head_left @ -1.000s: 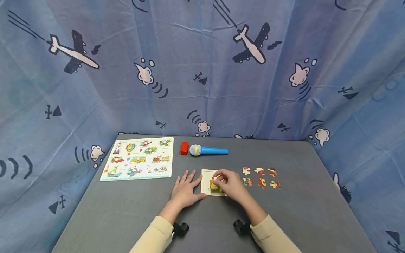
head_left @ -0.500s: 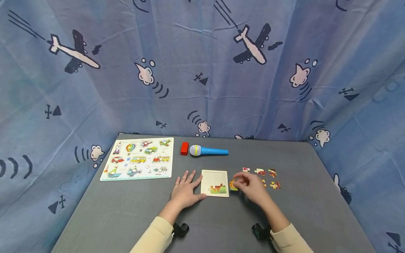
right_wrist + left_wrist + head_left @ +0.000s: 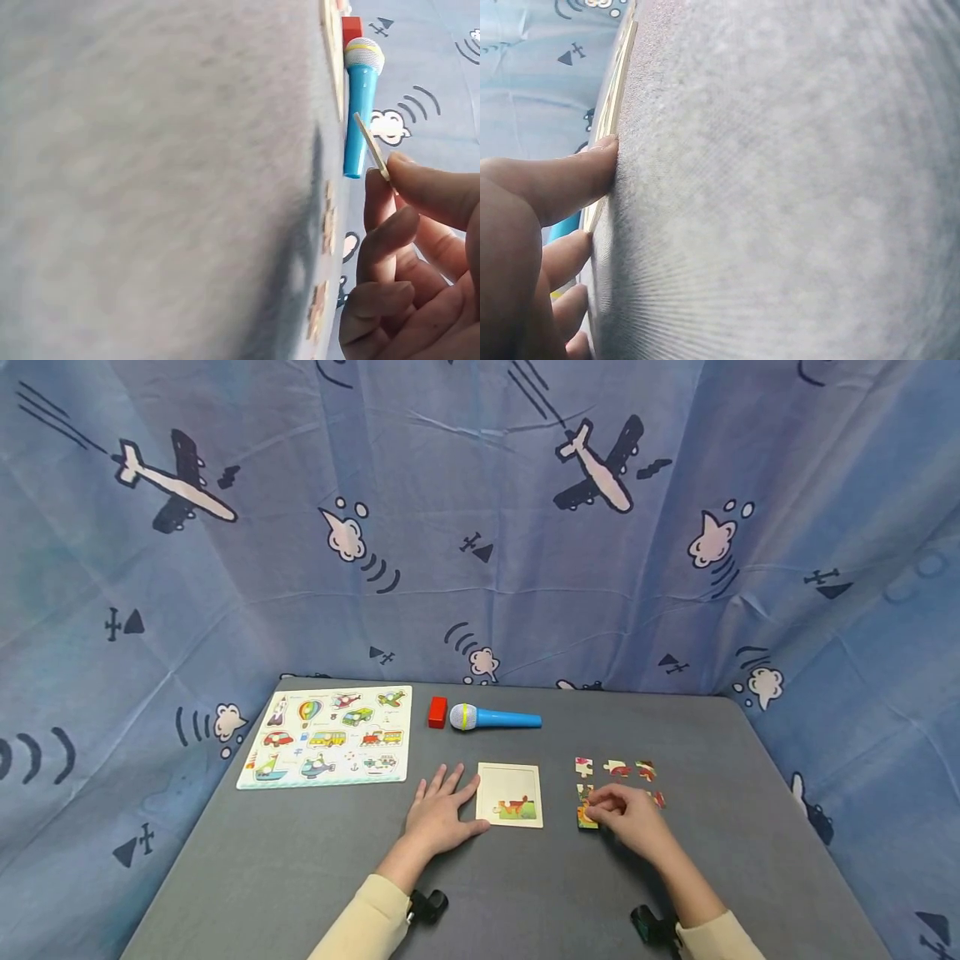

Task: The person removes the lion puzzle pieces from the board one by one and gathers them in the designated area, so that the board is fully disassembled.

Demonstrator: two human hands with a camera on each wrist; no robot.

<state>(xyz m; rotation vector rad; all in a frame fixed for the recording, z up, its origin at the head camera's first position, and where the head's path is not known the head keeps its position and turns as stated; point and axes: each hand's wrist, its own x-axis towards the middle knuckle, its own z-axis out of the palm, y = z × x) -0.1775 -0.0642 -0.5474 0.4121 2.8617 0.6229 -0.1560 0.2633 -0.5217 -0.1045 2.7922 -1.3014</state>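
My left hand lies with its fingers spread, thumb and index fingertips at the left edge of the square puzzle board. A few joined pieces showing a green and orange picture fill the board's lower part. Between thumb and index finger my right hand pinches a puzzle piece, which the right wrist view shows edge-on and raised above the table. Loose puzzle pieces lie in rows just beyond that hand, which partly hides some of them.
A white board with vehicle pictures lies at the back left. A red block and a blue toy microphone sit behind the puzzle board. Beyond the grey table hangs a blue printed curtain.
My right hand has moved right from over the puzzle board to the loose pieces, carrying the pinched piece and uncovering the board. The left hand has stayed in place.
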